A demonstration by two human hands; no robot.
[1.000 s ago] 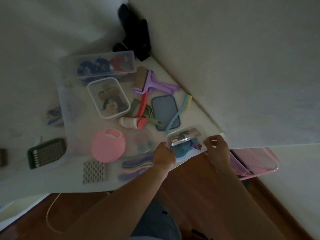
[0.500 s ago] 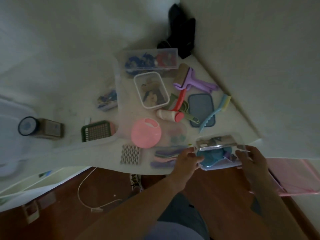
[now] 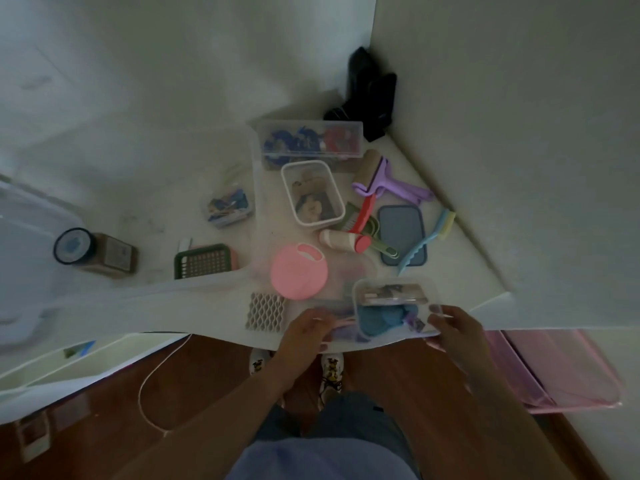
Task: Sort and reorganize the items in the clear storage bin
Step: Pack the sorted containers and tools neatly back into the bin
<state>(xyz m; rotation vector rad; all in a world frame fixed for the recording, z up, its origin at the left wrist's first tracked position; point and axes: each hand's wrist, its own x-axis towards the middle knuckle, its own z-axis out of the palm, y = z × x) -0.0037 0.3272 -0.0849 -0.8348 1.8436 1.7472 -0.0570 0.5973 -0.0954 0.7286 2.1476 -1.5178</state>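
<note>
I hold a small clear container (image 3: 394,289) with blue pieces inside, at the table's front edge. My left hand (image 3: 306,332) grips its left side, over some purple and pink utensils (image 3: 341,323). My right hand (image 3: 455,327) grips its right edge. The large clear storage bin (image 3: 254,174) lies behind it and holds a pink round lid (image 3: 298,276), a white-rimmed box (image 3: 313,192) and a long clear case (image 3: 311,142) of blue and red pieces.
Right of the bin lie a purple roller (image 3: 384,178), a red-capped roller (image 3: 341,240), a blue lid (image 3: 401,233) and a blue comb (image 3: 427,242). To the left are a green grid tray (image 3: 202,260), a brown jar (image 3: 93,252) and a white lattice pad (image 3: 266,311). A pink bin (image 3: 554,368) stands low right.
The view has swung right, so everything sits further left in frame. The small container stays between my hands and has shifted slightly left along the front edge, toward the pink lid.
</note>
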